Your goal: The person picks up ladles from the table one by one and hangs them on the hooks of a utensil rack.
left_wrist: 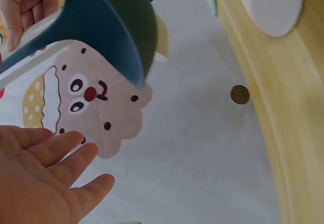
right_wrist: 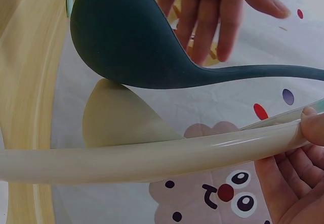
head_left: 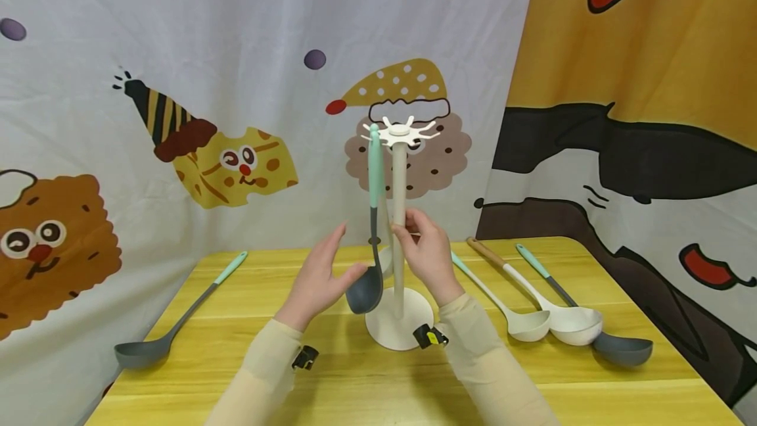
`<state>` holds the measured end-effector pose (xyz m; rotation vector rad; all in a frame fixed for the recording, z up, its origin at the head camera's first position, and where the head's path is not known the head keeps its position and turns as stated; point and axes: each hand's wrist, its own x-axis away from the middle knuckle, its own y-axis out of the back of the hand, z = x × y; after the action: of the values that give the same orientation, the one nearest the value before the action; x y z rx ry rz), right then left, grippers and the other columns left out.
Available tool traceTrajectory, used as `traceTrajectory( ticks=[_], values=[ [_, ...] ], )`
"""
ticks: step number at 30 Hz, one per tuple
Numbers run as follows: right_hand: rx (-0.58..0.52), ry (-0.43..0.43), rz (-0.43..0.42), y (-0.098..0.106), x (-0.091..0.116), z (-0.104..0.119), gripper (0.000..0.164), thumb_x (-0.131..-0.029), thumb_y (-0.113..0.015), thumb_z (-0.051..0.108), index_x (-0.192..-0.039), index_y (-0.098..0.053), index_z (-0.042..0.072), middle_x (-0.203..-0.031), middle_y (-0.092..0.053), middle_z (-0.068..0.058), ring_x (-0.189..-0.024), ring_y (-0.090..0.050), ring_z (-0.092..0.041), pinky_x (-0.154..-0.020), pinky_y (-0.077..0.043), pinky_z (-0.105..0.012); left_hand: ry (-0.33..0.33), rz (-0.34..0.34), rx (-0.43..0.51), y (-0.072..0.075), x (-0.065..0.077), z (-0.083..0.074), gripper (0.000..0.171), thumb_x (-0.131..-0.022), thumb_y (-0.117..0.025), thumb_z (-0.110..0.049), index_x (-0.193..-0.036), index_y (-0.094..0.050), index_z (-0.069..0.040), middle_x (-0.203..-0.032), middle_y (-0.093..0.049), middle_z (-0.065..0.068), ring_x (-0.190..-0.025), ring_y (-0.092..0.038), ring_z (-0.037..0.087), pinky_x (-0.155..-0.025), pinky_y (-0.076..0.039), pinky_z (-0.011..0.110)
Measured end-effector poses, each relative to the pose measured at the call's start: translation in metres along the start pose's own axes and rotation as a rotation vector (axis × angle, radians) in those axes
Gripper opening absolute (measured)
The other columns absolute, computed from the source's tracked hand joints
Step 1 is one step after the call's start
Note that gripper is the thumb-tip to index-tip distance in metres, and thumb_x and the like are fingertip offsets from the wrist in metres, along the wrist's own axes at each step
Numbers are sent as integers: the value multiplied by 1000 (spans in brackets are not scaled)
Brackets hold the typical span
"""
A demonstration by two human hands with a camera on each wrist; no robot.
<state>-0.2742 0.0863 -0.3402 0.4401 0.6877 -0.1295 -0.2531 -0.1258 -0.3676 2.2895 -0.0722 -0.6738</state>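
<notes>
A cream utensil stand [head_left: 399,179] with a round base and a spoked top stands mid-table. From its left side hangs a dark grey ladle [head_left: 365,291] with a mint handle. Behind it, a cream ladle [right_wrist: 124,118] also hangs, partly hidden by the pole. My right hand [head_left: 430,252] pinches the pole around its middle, thumb in front. Left of the dark ladle's bowl, my left hand [head_left: 319,278] is spread, fingers extended and holding nothing. In the left wrist view those fingers [left_wrist: 71,163] are apart from the bowl [left_wrist: 116,27].
At the table's left lies another dark grey ladle [head_left: 144,352]. On the right lie a cream ladle [head_left: 528,326], a white ladle with a tan handle [head_left: 573,325] and a dark grey ladle [head_left: 623,350], close together. A printed curtain [head_left: 248,31] hangs behind the table.
</notes>
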Motion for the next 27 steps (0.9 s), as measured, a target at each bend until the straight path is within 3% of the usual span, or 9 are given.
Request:
traceTrajectory(
  ticks=[22, 27],
  values=[
    [0, 6, -1, -1, -1, -1, 21, -96, -67, 13, -113, -65, 2, -96, -66, -12, -89, -66, -26, -76, -58, -38, -45, 88, -106, -12, 16, 45, 83, -99, -48, -55, -155, -24, 2, -158, -25, 21, -144, -26, 42, -113, -22, 59],
    [2, 17, -4, -1, 0, -2, 20, -95, -67, 12, -113, -65, 2, -96, -66, -11, -88, -66, -26, -75, -58, -38, 2, 120, -156, -14, 20, 53, 81, -100, -47, -53, -154, -25, 2, -158, -22, 24, -145, -20, 44, -111, -17, 67]
  ],
)
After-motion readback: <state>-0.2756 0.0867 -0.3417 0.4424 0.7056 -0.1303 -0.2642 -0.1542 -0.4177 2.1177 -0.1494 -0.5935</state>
